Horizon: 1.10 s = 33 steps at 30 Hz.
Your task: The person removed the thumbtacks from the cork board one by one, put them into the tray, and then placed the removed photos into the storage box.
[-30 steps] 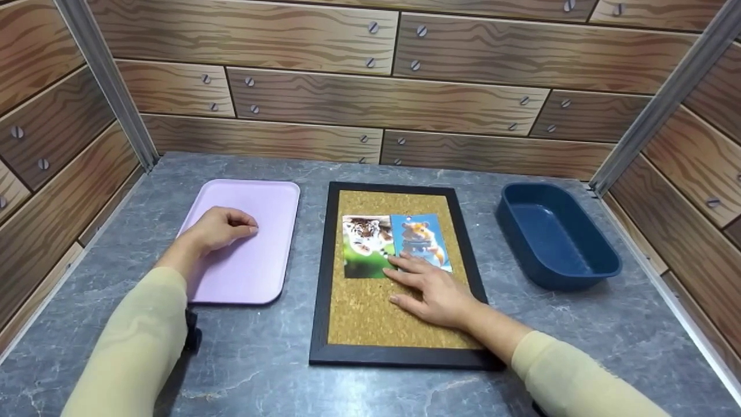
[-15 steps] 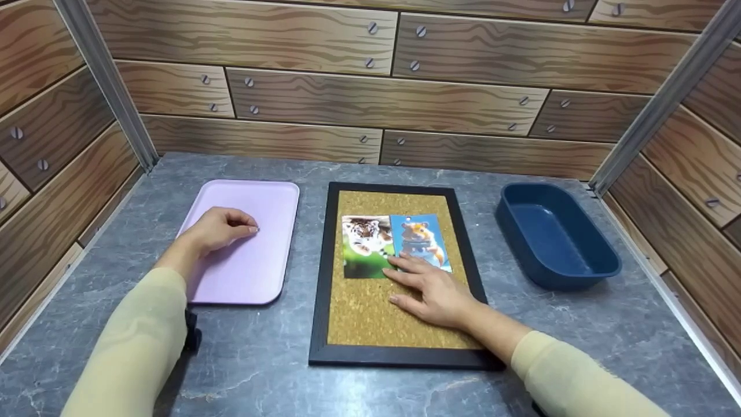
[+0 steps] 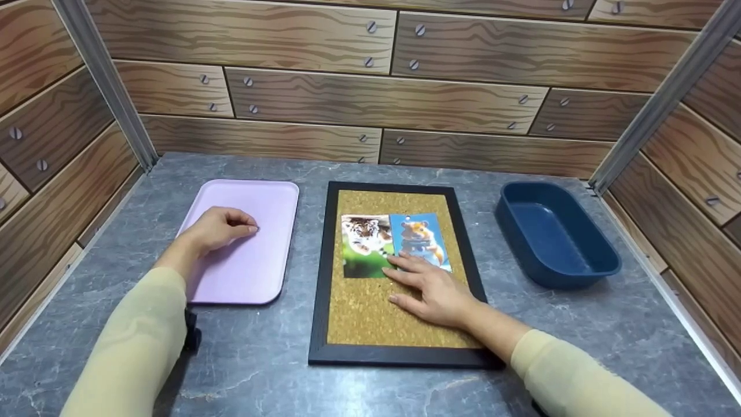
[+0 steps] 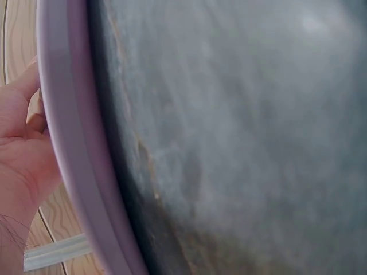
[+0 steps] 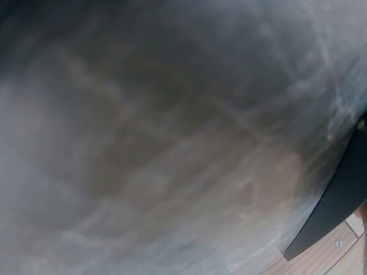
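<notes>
On the left of the head view, my left hand [image 3: 217,230] is over the pink tray [image 3: 260,272], thumb and index fingertip together at a tiny shiny piece [image 3: 257,229], too small to name. Most of that piece is hidden by the fingers. My right hand [image 3: 437,292] rests with spread fingers on the black-framed corkboard [image 3: 370,321]. Its fingertips touch the lower edges of two picture cards lying side by side: a tiger card [image 3: 365,249] and a blue hamster card [image 3: 419,231]. A small round mark shows at the top of the hamster card.
A deep blue bin [image 3: 556,237] stands right of the corkboard on the grey marbled table [image 3: 260,359]. Wood-patterned walls [image 3: 301,98] enclose the back and both sides. The left wrist view mostly shows the tray's rim [image 4: 74,137] and table; the right wrist view, blurred table.
</notes>
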### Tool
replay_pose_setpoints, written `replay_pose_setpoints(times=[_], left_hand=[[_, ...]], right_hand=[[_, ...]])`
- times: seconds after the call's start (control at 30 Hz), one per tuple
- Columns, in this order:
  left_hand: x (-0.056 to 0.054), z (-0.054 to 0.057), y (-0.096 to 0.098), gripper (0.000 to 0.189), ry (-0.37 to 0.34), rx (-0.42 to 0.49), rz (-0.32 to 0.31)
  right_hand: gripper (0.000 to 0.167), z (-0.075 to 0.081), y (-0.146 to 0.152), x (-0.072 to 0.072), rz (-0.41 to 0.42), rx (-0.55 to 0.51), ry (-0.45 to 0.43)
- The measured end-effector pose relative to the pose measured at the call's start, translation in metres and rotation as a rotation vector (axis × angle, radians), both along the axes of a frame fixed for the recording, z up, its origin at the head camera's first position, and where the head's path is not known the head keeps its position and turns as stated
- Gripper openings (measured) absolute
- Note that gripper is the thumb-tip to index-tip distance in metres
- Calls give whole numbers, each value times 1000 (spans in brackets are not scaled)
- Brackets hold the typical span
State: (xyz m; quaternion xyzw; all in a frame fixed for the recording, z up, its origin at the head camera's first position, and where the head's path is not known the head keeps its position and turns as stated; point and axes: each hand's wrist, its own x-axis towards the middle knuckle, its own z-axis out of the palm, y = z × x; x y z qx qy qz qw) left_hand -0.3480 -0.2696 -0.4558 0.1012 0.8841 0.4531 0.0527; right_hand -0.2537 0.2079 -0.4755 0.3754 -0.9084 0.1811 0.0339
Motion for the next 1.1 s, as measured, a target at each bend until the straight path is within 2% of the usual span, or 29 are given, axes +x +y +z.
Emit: replay_pose_setpoints(times=[0.77,1.1], left_hand=[[0,1,1,23,-8,-27,11],[1,5,2,24,-22,-24,7]], right_hand=[[61,0,0,-1,8,11,7],[61,0,0,0,4,5,7]])
